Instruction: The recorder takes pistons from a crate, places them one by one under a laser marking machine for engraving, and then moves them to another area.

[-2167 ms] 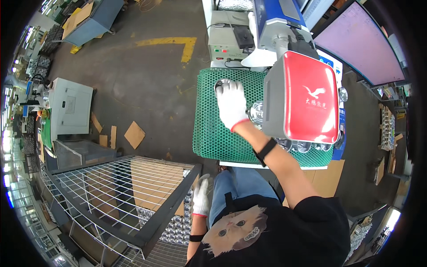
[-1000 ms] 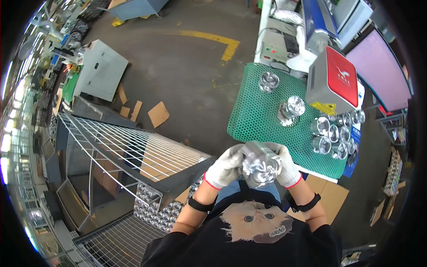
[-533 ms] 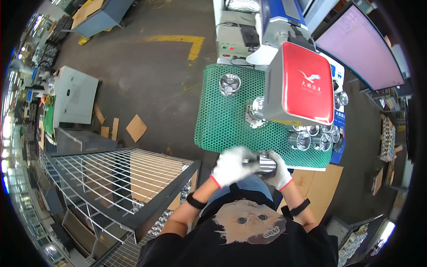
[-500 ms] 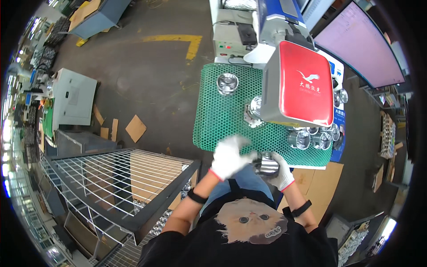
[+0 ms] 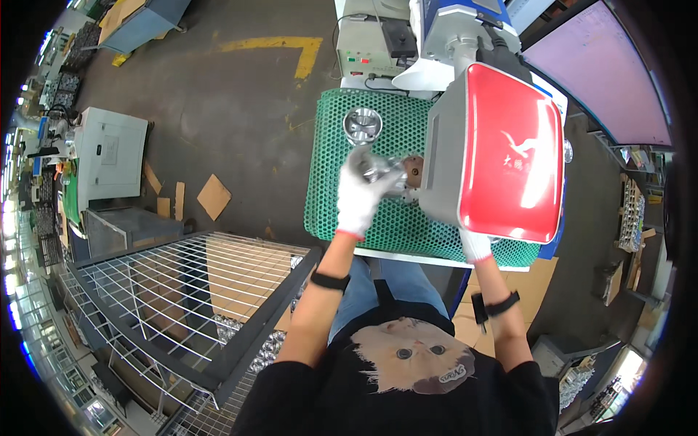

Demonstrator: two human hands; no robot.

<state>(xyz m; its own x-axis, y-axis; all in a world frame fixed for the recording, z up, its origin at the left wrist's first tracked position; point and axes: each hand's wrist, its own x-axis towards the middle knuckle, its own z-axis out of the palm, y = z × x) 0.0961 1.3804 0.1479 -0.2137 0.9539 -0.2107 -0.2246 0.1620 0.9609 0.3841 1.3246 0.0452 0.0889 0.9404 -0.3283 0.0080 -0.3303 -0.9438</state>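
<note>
Lying gripped in the left hand point(image 5: 356, 198): metal cylinder point(image 5: 373, 168); right hand point(image 5: 476, 246) half-hidden, hold unclear.

Gloved left hand point(image 5: 356, 200) grips a shiny metal part point(image 5: 374, 168) above a green mat point(image 5: 327, 196); red-topped machine head point(image 5: 509, 152) partly hides the gloved right hand point(image 5: 476, 246)
</note>
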